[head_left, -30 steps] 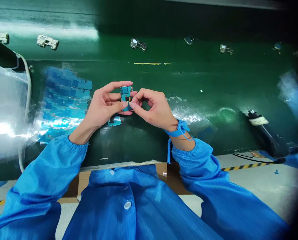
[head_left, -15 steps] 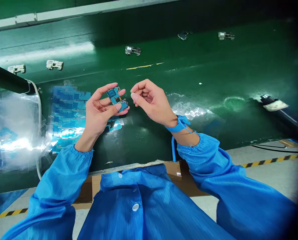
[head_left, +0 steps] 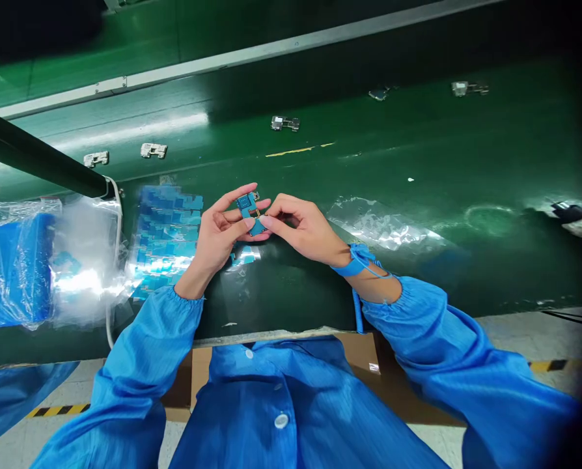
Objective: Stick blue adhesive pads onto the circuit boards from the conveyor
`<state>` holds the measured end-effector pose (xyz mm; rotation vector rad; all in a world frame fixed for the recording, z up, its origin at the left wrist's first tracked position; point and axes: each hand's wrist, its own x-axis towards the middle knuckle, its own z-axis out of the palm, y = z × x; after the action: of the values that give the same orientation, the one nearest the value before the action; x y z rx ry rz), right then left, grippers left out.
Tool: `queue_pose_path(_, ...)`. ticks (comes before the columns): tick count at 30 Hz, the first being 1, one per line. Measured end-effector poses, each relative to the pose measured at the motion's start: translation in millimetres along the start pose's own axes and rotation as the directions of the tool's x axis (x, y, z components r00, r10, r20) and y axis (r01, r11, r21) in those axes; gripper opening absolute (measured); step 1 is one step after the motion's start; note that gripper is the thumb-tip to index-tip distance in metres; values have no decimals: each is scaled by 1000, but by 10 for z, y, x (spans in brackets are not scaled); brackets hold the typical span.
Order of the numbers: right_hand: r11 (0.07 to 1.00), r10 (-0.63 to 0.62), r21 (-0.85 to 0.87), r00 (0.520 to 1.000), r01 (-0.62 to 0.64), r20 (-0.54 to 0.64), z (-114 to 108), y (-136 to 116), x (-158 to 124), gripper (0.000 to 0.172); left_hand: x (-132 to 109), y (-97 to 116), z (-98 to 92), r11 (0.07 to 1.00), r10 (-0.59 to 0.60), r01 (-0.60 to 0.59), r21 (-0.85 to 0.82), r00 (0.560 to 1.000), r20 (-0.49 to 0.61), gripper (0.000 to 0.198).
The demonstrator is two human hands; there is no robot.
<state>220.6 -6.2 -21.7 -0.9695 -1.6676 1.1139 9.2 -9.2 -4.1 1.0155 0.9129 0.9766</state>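
Observation:
A small blue circuit board [head_left: 246, 203] is held between the thumb and fingers of my left hand [head_left: 217, 231], over the green work surface. My right hand [head_left: 305, 228] has come up against the board's right side. Its thumb and index finger are pinched together at the board's lower right part; whatever is in that pinch is too small to name. A blue wrist strap [head_left: 357, 260] with a coiled cord is around my right wrist. Left of my left hand lies a sheet of blue die-cut film pieces [head_left: 166, 228], and one loose blue piece [head_left: 246, 255] sits below my fingers.
Several circuit boards lie along the back, among them one board [head_left: 285, 123] near the middle. Clear plastic film [head_left: 388, 225] is on the right. Plastic bags [head_left: 83, 260], a bagged blue bundle [head_left: 17, 267], a dark post [head_left: 41, 153] and a white cable [head_left: 116, 247] stand on the left.
My right hand has closed the gap to my left hand and now touches the circuit board. The camera view has shifted, so everything appears further right and slightly lower.

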Motion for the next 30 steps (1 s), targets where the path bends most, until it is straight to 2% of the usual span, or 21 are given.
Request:
queue_pose_path(4, 1000, 11, -28, 999, -10, 36, 6, 19, 3, 37, 30, -9, 21, 999, -37, 37, -18, 999, -5, 62)
queue_pose_path(10, 998, -17, -61, 999, 19, 35, 56, 53, -12, 33, 49, -72, 70, 998, -53, 50, -28, 994, -93, 44)
queue_pose_path(13, 999, 8, -41, 999, -7, 39, 76, 45, -23, 34, 38, -37, 60, 998, -62, 59, -39, 993, -96, 45)
queue_pose_path(15, 996, 72, 43, 995, -75, 70, 48, 33, 23, 39, 41, 26, 34, 996, -94, 93, -16, 994, -62, 54)
queue_pose_path(17, 975, 151, 135, 971, -178, 186, -27, 29, 160, 45, 66, 105, -21, 994, -104, 106, 34, 993, -47, 67)
queue_pose_path(19, 948, 204, 175, 930, -265, 307, -130, 43, 396, 48, 125, 183, -124, 994, -59, 68, 86, 993, -98, 73)
queue_pose_path(20, 937, 216, 200, 924, -288, 315, -180, 57, 540, 50, 170, 224, -200, 992, -25, 41, 116, 990, -140, 70)
queue_pose_path(22, 905, 233, 314, 952, -286, 197, -252, 96, 827, 51, 293, 320, -414, 966, 48, 15, 258, 970, -238, 59)
queue_pose_path(24, 857, 274, 442, 961, -264, 44, -256, 141, 1029, 53, 462, 458, -708, 865, 150, 41, 500, 930, -336, 46)
queue_pose_path(25, 837, 303, 476, 953, -270, 9, -229, 162, 1073, 56, 559, 547, -878, 765, 230, 77, 639, 895, -383, 41)
queue_pose_path(26, 825, 334, 480, 942, -298, 10, -184, 180, 1073, 58, 659, 647, -1057, 676, 294, 118, 727, 862, -414, 42)
queue_pose_path(27, 825, 364, 451, 931, -340, 36, -127, 194, 1030, 60, 758, 753, -1238, 581, 339, 175, 794, 836, -432, 53)
queue_pose_path(28, 837, 386, 392, 920, -381, 70, -65, 202, 949, 61, 851, 859, -1411, 396, 373, 291, 871, 816, -442, 65)
queue_pose_path(29, 858, 399, 309, 911, -410, 100, -5, 204, 840, 61, 936, 958, -1570, 216, 365, 413, 885, 807, -465, 74)
queue_pose_path(30, 890, 390, 201, 912, -409, 126, 46, 199, 714, 59, 1012, 1045, -1707, 76, 330, 499, 863, 804, -494, 79)
